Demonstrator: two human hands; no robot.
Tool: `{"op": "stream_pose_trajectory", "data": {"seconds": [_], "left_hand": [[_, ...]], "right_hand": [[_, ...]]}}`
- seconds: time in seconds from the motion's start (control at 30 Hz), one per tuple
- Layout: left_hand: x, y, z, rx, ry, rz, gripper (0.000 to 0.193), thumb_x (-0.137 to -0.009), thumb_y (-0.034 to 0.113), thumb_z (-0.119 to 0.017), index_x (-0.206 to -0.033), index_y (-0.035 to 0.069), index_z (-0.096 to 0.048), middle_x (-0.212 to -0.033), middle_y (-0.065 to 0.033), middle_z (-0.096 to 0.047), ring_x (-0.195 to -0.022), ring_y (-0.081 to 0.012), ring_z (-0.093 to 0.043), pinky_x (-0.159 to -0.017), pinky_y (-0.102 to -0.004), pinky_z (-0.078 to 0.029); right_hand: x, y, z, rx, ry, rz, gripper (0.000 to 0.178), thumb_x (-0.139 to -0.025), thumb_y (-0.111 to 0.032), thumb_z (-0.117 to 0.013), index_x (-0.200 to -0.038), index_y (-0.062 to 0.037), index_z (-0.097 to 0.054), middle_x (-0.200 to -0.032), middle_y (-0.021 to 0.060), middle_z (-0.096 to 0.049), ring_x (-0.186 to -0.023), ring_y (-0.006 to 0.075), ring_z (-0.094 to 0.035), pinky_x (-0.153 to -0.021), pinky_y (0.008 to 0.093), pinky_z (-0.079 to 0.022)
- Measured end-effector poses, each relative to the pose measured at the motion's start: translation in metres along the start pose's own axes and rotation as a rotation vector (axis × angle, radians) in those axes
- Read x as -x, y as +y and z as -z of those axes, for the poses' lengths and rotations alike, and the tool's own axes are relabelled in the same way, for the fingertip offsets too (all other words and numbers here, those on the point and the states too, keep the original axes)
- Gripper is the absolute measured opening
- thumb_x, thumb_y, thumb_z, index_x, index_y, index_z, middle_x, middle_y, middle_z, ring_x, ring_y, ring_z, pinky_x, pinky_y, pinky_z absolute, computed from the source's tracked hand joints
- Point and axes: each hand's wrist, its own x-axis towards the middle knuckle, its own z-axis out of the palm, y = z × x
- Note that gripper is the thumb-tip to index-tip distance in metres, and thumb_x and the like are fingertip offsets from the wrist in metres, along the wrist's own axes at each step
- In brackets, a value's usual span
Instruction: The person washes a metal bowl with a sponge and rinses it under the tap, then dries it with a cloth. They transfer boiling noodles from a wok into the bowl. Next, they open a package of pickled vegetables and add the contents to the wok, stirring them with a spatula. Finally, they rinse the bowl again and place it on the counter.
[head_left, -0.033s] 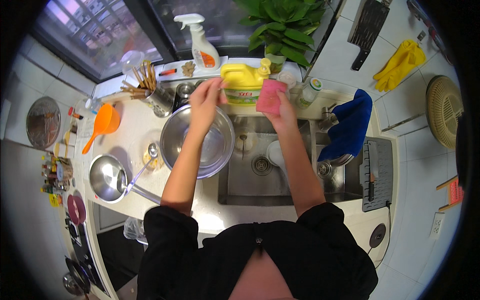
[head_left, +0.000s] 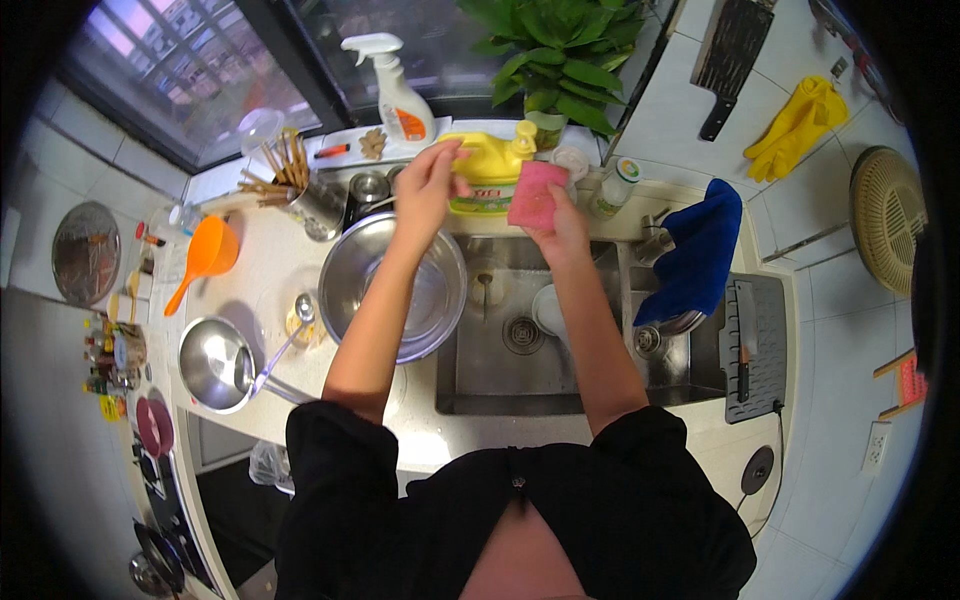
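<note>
Head view: pink sponge held up beside the yellow detergent jug

Between a thumb and fingers, the right hand (head_left: 562,232) clamps a pink sponge (head_left: 536,194) above the back edge of the steel sink (head_left: 475,385), just in front of the yellow detergent jug (head_left: 490,153). The left hand (head_left: 424,192), well apart from the right, is raised at the jug's left end with its fingers bent; I cannot tell whether it touches the jug or grips anything.

The likeliest slip, I judge, is a knocked jug, since both hands crowd it. The sponge, held by its lower part only, could drop into the sink if that pinch loosened. The left forearm crosses over the steel basin (head_left: 435,305), which seems to reach past the sink's left edge from the table (head_left: 250,275); a lowered elbow might catch the rim and tip it.
</note>
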Motion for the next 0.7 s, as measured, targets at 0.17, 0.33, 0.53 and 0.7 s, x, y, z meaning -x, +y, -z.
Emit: {"op": "stream_pose_trajectory", "data": {"seconds": [0.17,0.33,0.53,0.7], "left_hand": [[-0.078,-0.044,-0.051,-0.038,-0.156,0.146,0.031,-0.089,0.026,-0.045,-0.108,0.003,-0.053,-0.092,-0.0046,-0.061,-0.052,-0.0066,-0.05,-0.046,-0.018,-0.038],[-0.103,-0.058,-0.065,-0.065,-0.283,0.329,0.023,-0.087,0.026,-0.049,-0.094,0.005,-0.058,-0.079,-0.0034,-0.061,-0.058,-0.0048,-0.052,-0.045,-0.0161,-0.037],[-0.107,-0.066,-0.061,-0.008,-0.312,0.226,0.02,-0.088,0.017,-0.048,-0.091,-0.001,-0.056,-0.078,-0.0051,-0.058,-0.069,-0.0116,-0.055,-0.066,-0.023,-0.046],[-0.104,-0.07,-0.06,0.038,-0.298,0.182,0.022,-0.087,0.018,-0.049,-0.089,-0.002,-0.058,-0.076,-0.0043,-0.059,-0.068,-0.0099,-0.053,-0.066,-0.021,-0.042]], "right_hand": [[-0.006,-0.006,-0.01,0.062,-0.051,-0.012,0.028,-0.084,-0.017,-0.052,-0.109,-0.0047,-0.048,-0.101,0.0087,-0.056,-0.091,0.0225,-0.056,-0.078,0.0437,-0.047],[-0.005,-0.022,-0.017,0.15,-0.058,0.051,0.025,-0.084,-0.012,-0.049,-0.106,-0.001,-0.05,-0.098,0.0084,-0.058,-0.085,0.0188,-0.059,-0.071,0.0332,-0.05],[-0.008,-0.022,-0.023,0.202,-0.073,0.077,0.024,-0.083,-0.01,-0.051,-0.105,-0.0021,-0.052,-0.094,0.0068,-0.059,-0.08,0.0176,-0.06,-0.07,0.0324,-0.051],[-0.011,-0.019,-0.021,0.216,-0.091,0.097,0.021,-0.082,-0.009,-0.053,-0.101,-0.0021,-0.054,-0.091,0.0066,-0.06,-0.077,0.0166,-0.06,-0.067,0.0316,-0.051]]}}
